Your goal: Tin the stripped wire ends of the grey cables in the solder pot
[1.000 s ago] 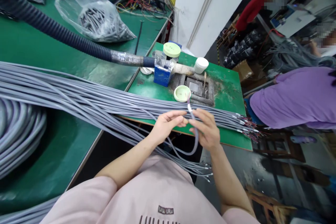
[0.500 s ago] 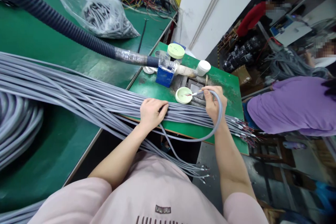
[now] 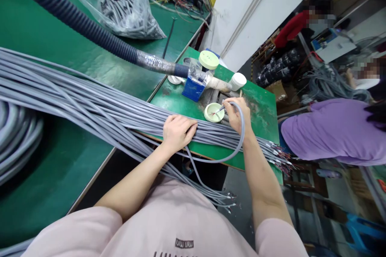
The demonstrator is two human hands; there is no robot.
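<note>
My right hand (image 3: 238,116) pinches a grey cable (image 3: 241,138) close to its stripped end. Thin bare-ended wires from that end dip into a small pale-green dish (image 3: 207,114). From my fingers the cable bends in a loop back toward me. My left hand (image 3: 179,131) is closed over the thick bundle of grey cables (image 3: 132,116) lying across the table, its thumb pointing right. At the far right, the bundle's stripped ends (image 3: 282,156) show red and dark wires. Several more cable ends (image 3: 227,198) hang below the table edge.
A black corrugated hose (image 3: 99,38) ends in a taped nozzle beside a blue box (image 3: 194,88). Behind stand a lidded pale-green tub (image 3: 208,60) and a white cup (image 3: 238,81). A bag of cable pieces (image 3: 128,12) lies farther back. A person in purple (image 3: 331,132) is at right.
My right hand has moved a little left and down, and the wire ends now reach farther into the dish. My left hand stays on the bundle. The view has shifted slightly.
</note>
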